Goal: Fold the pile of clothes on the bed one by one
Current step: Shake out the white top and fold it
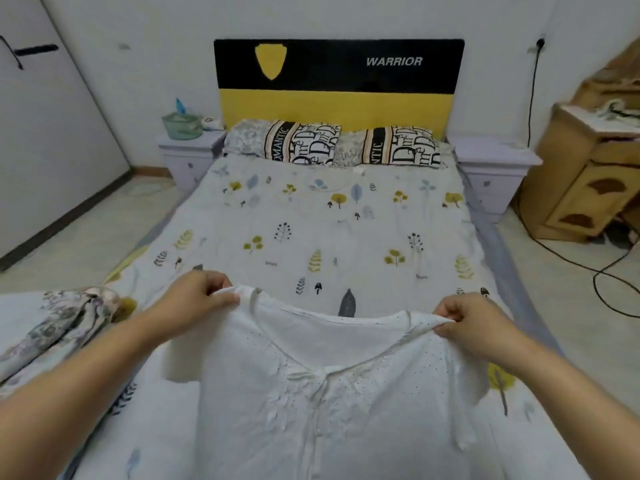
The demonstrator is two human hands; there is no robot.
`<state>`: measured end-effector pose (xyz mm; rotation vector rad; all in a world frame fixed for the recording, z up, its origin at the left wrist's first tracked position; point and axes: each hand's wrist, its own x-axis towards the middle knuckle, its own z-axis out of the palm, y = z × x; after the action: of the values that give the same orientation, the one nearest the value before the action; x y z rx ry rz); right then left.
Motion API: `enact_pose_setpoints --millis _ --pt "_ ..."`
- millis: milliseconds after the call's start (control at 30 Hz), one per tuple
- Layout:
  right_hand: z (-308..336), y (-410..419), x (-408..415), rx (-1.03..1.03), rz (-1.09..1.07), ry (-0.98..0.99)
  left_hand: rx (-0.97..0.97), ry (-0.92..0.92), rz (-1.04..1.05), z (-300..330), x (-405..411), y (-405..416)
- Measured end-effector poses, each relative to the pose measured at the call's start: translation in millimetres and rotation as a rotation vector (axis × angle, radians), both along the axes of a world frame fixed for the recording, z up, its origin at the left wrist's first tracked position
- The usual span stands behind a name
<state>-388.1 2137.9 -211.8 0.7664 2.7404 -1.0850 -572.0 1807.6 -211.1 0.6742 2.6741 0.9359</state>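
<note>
A white short-sleeved top with an embroidered front hangs spread out in front of me over the foot of the bed. My left hand pinches its left shoulder. My right hand pinches its right shoulder. The neckline sags between the two hands. At the left, a crumpled floral grey garment lies on the bed beside my left forearm.
Two lettered pillows lie at the yellow and black headboard. A pale nightstand with a green basket stands left, another nightstand right. A wooden cabinet and black cables on the floor are at the right.
</note>
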Motion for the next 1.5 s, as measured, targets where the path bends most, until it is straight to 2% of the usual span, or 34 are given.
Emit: enact_pose_setpoints --millis 200,433,567,733,933,1033,1133,1233,1300,1400,1500 --pt "-106 -5 -44 0.098 -0.096 -0.032 -0.138 0.061 0.072 -102 -38 6" --pt "-175 -3 -87 0.338 -0.133 -0.065 -0.241 0.165 0.128 -175 -83 27" --pt "-212 5 -113 0.319 -0.215 -0.129 -0.28 0.221 0.129 -211 -111 43" --pt "-257 19 -150 0.253 -0.266 -0.11 -0.276 0.3 0.133 -248 -149 64" --pt "-289 35 -190 0.337 -0.277 -0.105 -0.334 0.373 0.129 -286 -189 85" --pt "-309 38 -201 0.247 -0.276 -0.071 -0.382 0.376 0.163 -305 -200 91" --pt "-330 28 -198 0.236 -0.233 -0.156 -0.478 0.368 0.094 -328 -197 96" --pt "-361 14 -181 0.517 -0.165 -0.118 -0.441 0.52 -0.039 -357 -170 105" --pt "-383 5 -163 0.595 -0.091 -0.08 -0.413 0.559 -0.219 -378 -141 110" --pt "-409 -5 -139 0.597 0.024 -0.204 -0.511 0.452 -0.465 -413 -105 105" --pt "-416 0 -131 0.558 0.064 -0.364 -0.632 0.299 -0.487 -424 -99 102"
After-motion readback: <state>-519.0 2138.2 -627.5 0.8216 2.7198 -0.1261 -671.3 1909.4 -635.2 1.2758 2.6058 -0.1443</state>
